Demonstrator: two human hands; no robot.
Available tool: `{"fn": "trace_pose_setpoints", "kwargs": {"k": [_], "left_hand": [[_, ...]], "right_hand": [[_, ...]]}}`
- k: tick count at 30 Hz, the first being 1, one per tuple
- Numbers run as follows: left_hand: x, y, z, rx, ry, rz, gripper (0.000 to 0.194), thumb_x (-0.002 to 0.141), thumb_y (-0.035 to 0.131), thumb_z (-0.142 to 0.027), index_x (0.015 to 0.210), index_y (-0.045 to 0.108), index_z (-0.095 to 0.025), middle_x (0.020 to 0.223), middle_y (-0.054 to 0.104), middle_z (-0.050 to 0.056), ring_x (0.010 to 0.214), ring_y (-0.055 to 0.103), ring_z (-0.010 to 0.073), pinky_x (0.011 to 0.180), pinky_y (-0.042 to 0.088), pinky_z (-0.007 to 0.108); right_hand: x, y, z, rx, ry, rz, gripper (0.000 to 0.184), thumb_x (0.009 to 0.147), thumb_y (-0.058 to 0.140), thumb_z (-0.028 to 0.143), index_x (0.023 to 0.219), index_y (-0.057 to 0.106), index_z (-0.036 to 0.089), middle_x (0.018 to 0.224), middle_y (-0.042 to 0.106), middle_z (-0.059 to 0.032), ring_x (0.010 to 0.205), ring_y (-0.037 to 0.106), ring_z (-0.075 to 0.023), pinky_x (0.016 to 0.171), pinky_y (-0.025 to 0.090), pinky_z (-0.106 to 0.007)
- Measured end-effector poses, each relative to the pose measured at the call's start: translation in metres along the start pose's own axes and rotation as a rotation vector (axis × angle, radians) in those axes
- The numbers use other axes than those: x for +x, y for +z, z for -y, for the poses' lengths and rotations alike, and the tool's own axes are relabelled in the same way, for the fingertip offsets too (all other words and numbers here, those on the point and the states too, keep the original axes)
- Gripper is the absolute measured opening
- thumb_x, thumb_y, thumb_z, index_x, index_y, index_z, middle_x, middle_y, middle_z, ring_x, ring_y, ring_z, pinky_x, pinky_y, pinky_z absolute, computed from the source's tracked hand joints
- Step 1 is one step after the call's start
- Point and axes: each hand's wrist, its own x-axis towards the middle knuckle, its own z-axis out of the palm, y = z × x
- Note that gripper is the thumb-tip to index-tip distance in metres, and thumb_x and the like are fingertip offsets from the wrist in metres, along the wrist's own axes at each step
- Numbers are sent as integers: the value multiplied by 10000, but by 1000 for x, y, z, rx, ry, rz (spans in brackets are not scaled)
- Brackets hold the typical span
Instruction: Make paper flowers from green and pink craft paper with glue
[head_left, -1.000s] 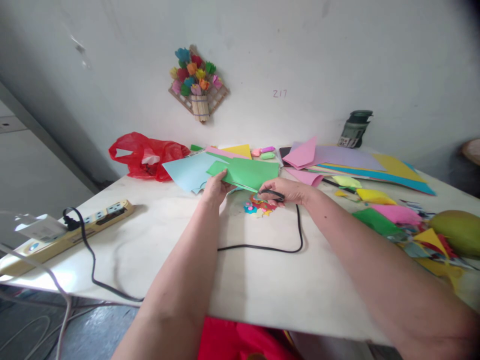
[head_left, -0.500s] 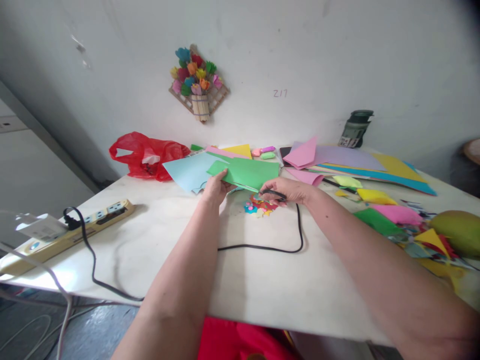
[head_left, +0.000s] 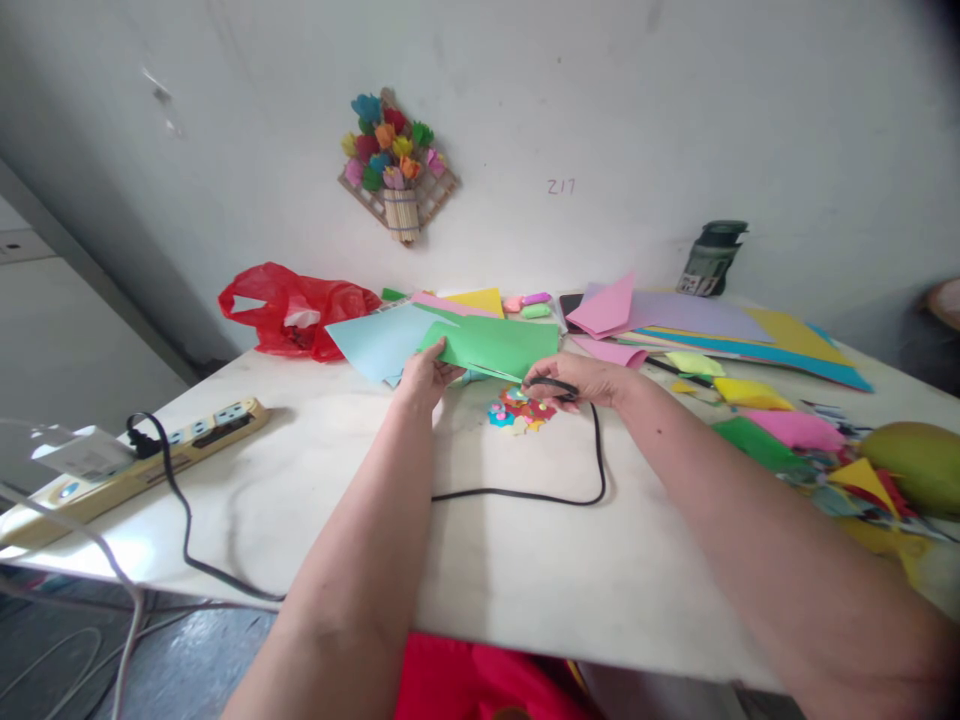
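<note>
A green sheet of paper (head_left: 499, 343) is pinched at its left end by my left hand (head_left: 427, 375), thumb on top. My right hand (head_left: 589, 380) is closed around black-handled scissors (head_left: 553, 386) at the sheet's lower right edge; their blades are mostly hidden by the paper. A narrow slit shows along the sheet's lower edge. Under the hands lies a small pile of colourful paper cutouts (head_left: 521, 411), partly behind the right fingers. A light blue sheet (head_left: 382, 340) lies behind my left hand.
A red plastic bag (head_left: 289, 310) and a power strip (head_left: 187, 450) sit on the left. A black cord (head_left: 517, 493) crosses the table. Coloured sheets (head_left: 697, 318), a dark bottle (head_left: 712, 260) and a pile of scraps (head_left: 810, 450) are on the right.
My left hand has slid slightly left and down along the green paper. My right hand with the scissors has shifted a little to the right.
</note>
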Motion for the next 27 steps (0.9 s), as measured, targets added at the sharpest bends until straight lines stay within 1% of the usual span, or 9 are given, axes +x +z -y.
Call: {"fn": "trace_pose_setpoints", "kwargs": {"k": [6, 10, 14, 19, 27], "left_hand": [[0, 1, 2, 31, -3, 27, 205, 703, 601, -229, 872, 572, -116, 563, 615, 35, 502, 611, 152, 541, 531, 273], [2, 1, 3, 45, 0, 37, 189, 702, 601, -230, 848, 574, -114, 548, 609, 34, 496, 607, 148, 537, 529, 268], [1, 2, 4, 51, 8, 43, 137, 703, 596, -229, 777, 565, -118, 533, 602, 35, 474, 597, 151, 509, 523, 273], [2, 3, 4, 43, 12, 58, 108, 704, 589, -218, 759, 565, -128, 562, 616, 43, 489, 602, 153, 529, 526, 287], [3, 3, 4, 64, 3, 46, 113, 704, 584, -224, 748, 555, -124, 552, 607, 43, 487, 599, 156, 522, 523, 290]], "right_hand": [[-1, 2, 3, 12, 12, 18, 334, 668, 665, 403, 779, 548, 110, 453, 508, 38, 313, 384, -20, 306, 269, -150], [-1, 5, 6, 28, 32, 14, 320, 674, 661, 403, 749, 534, 118, 449, 506, 38, 308, 374, -17, 307, 274, -151], [-1, 7, 7, 24, 55, -3, 317, 676, 660, 402, 745, 532, 120, 457, 507, 36, 318, 381, -20, 311, 278, -150], [-1, 6, 6, 0, 44, 12, 333, 678, 648, 420, 755, 529, 118, 476, 515, 34, 323, 387, -22, 323, 290, -155], [2, 4, 0, -17, 22, 7, 335, 649, 670, 407, 737, 519, 122, 460, 498, 47, 311, 368, -21, 319, 263, -160]]}}
